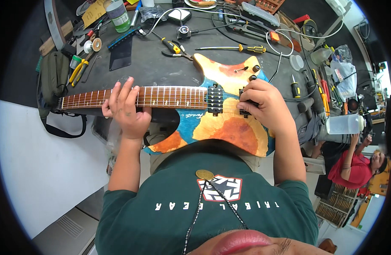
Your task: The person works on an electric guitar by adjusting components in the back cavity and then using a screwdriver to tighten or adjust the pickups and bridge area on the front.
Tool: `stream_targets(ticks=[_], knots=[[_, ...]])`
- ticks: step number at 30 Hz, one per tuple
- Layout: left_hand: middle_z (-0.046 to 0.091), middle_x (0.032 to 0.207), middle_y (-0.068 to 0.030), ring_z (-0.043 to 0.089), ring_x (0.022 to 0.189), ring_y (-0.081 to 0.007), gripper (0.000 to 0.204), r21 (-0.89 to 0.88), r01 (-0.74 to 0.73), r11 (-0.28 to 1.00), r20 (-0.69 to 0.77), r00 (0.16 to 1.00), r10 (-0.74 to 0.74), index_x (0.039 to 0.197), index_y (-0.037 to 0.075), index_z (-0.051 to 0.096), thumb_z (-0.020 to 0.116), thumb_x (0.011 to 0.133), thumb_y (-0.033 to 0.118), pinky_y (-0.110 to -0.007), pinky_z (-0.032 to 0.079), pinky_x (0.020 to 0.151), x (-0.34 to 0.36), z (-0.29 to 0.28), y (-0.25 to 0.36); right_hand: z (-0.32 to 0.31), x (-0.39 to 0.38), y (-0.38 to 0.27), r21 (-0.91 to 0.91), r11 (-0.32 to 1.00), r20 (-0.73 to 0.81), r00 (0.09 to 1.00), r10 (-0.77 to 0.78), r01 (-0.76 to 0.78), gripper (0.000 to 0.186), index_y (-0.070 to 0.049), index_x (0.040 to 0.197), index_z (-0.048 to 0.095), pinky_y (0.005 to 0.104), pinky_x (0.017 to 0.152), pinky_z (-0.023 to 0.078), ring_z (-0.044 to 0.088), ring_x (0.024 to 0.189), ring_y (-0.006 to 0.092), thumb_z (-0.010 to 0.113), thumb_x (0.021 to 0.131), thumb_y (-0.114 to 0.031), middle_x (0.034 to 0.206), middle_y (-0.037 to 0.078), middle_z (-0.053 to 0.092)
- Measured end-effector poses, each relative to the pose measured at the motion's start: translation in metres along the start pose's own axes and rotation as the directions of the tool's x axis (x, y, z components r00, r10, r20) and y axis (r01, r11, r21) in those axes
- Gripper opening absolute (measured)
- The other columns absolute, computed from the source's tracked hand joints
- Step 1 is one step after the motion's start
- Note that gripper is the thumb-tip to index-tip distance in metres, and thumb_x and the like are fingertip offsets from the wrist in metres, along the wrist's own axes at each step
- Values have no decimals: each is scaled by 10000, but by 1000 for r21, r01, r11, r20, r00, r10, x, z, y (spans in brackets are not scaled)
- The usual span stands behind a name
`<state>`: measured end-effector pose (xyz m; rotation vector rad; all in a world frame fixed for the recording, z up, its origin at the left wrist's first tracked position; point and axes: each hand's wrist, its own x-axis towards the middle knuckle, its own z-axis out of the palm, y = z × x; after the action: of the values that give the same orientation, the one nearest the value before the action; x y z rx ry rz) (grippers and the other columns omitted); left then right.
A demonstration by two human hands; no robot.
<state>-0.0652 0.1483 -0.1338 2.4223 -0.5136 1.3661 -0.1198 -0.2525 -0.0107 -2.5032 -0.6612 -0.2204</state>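
An electric guitar point(229, 131), blue with burl-like yellow and orange-brown patches, lies face up across my lap and the table's near edge. Its wooden neck points left. Over the fretboard point(174, 97), my left hand point(128, 111) lies with fingers spread across the strings and the thumb by the near edge. At the bridge point(244, 111), my right hand point(263, 104) is closed, thumb and forefinger together; whatever sits between them is hidden. Two black knobs point(256, 68) show just beyond this hand. A black pickup point(215, 99) lies between fretboard and bridge.
Beyond the guitar, the dark bench point(153, 72) carries yellow-black pliers point(175, 47), a screwdriver point(255, 49) and looping cables. A dark padded strap or rest point(54, 80) lies by the headstock. At right, a person in red point(352, 170) is near a translucent bottle point(343, 124).
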Motion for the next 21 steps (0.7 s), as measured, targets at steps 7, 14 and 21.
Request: stream_targets(ticks=[7, 14, 21], knots=[[762, 1543, -4, 633, 1497, -302, 603, 14, 0, 1000, 8, 1000, 0, 1403, 199, 673, 934, 859, 213, -502, 313, 1216, 1, 1, 2, 0, 0, -2, -9, 1000, -8, 1000, 8, -8, 173, -41, 894, 768, 445, 815, 595, 718, 921, 312, 924, 845, -97, 917, 69, 726], [761, 1543, -2, 631, 1494, -308, 608, 16, -5, 1000, 17, 1000, 4, 1402, 199, 673, 931, 851, 200, -510, 303, 1232, 1, 1, 1, 0, 0, -2, 13, 1000, -8, 1000, 8, -8, 185, -28, 903, 767, 434, 798, 569, 697, 908, 302, 936, 850, -82, 910, 70, 721], [760, 1544, -10, 635, 1488, -308, 581, 31, -3, 1000, 20, 1000, 2, 1387, 191, 686, 927, 859, 200, -508, 303, 1233, 2, 0, 2, 0, 1, -3, 3, 1000, -7, 1000, 9, -9, 187, -27, 896, 763, 434, 796, 568, 696, 903, 305, 936, 848, -79, 909, 75, 719]])
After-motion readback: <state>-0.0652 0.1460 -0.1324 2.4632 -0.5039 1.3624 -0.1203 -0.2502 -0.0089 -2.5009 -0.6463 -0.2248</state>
